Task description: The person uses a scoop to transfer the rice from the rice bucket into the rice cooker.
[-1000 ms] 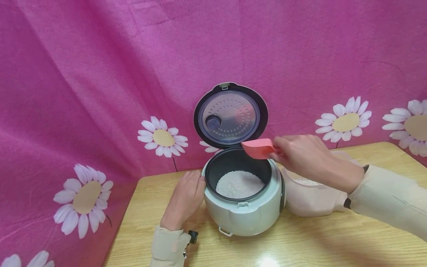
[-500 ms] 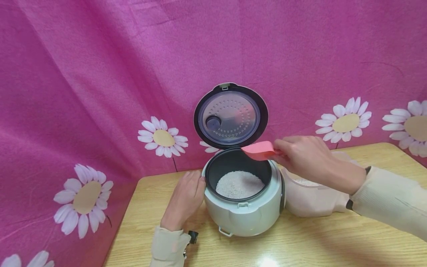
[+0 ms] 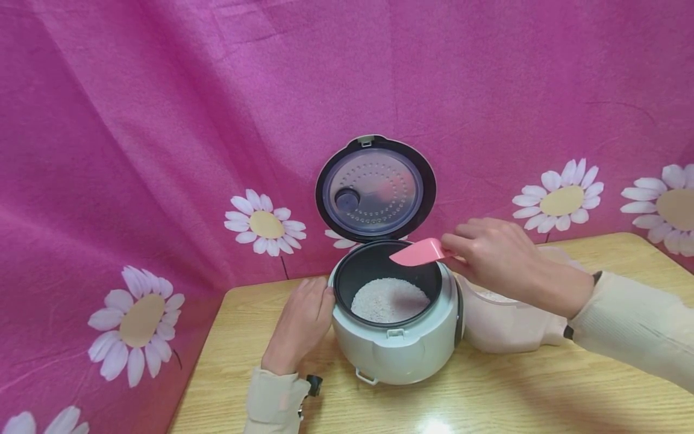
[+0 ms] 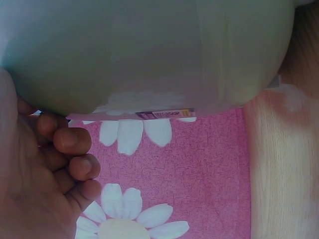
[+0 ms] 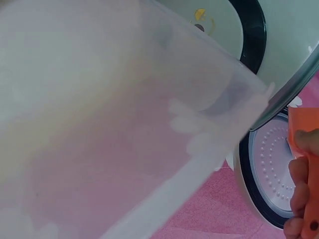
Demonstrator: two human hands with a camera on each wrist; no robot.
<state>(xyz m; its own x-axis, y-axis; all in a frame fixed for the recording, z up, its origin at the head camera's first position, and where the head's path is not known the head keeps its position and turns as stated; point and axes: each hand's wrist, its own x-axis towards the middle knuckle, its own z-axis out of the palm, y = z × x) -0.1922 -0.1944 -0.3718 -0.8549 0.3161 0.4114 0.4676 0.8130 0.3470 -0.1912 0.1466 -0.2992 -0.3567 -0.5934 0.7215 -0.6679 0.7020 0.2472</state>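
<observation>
A pale green rice cooker [image 3: 398, 361] stands on the table with its lid [image 3: 374, 190] raised and white rice [image 3: 389, 299] in its dark inner pot [image 3: 352, 265]. My right hand [image 3: 496, 250] grips a pink scoop [image 3: 417, 253] by the handle, its bowl tilted over the back right of the pot. The scoop looks orange in the right wrist view, at the right edge. My left hand [image 3: 303, 316] holds the cooker's left side at the rim; its curled fingers [image 4: 72, 141] show beside the cooker's body in the left wrist view.
A translucent container [image 3: 509, 325] with rice inside stands right of the cooker, partly under my right forearm. A pink cloth [image 3: 162, 150] with white daisies hangs behind the wooden table [image 3: 233, 355].
The scoop has dropped slightly and turned over in my right hand, so its tip points lower into the pot. My left hand and the cooker have stayed still.
</observation>
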